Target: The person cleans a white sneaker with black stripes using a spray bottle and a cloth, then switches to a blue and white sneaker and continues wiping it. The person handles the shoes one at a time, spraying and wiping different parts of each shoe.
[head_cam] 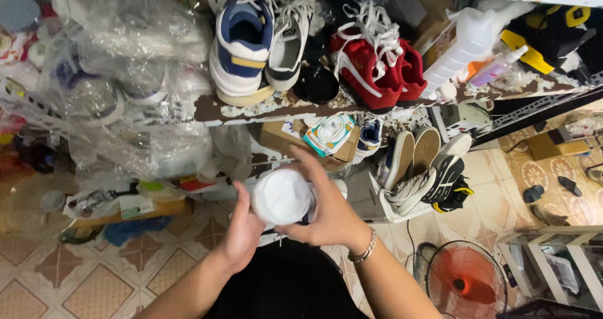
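Peeling, rust-flecked shelving loaded with 2 red sneakers, a navy-and-white sneaker and plastic-bagged pairs stands over a patterned tile floor, and you hold a white rounded object, apparently cloth-wrapped, in front of it at mid-height. Your left hand cups its lower left side while your right hand grasps its right side, fingers spread over the top edge. Expect a light, soft, yielding item with a non-slip surface; support it from below and at both flanks rather than pinching the cloth.
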